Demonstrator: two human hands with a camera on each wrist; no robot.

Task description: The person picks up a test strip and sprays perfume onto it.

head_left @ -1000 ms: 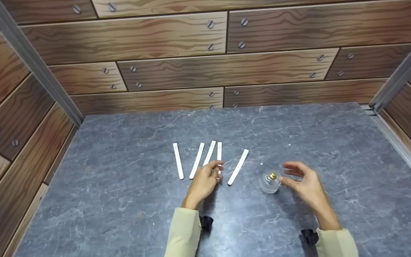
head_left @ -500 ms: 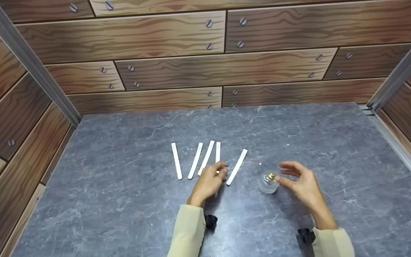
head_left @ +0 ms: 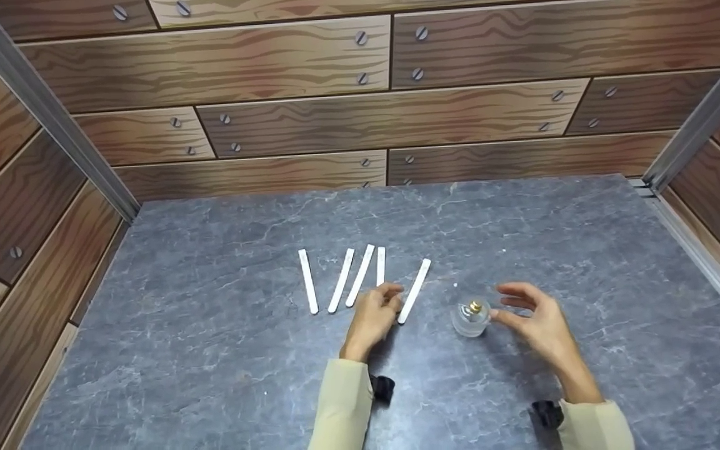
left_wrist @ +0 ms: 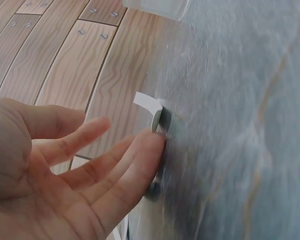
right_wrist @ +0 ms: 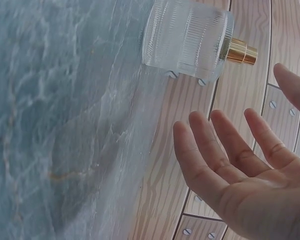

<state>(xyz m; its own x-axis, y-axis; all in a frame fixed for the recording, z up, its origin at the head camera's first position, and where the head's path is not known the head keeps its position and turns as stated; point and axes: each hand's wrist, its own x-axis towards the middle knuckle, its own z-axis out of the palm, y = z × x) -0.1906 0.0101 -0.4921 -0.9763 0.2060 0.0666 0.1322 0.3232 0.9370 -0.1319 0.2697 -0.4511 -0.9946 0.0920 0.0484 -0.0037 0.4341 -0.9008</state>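
Left hand [head_left: 372, 315], relaxed, gripping nothing, now sits farther toward 3 o'clock, putting the rightmost stick [head_left: 415, 291] within reach; right hand [head_left: 540, 319], loosely spread, empty, at 3 o'clock of bottle [head_left: 469, 324].

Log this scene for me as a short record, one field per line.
Surface: grey marbled tabletop
Flat items: five white strips, unevenly spaced
Glassware: clear ribbed bottle, upright, gold-coloured top
Left hand: by the rightmost strip, contact unclear
Right hand: beside the bottle, not gripping it
Walls: wood-plank pattern
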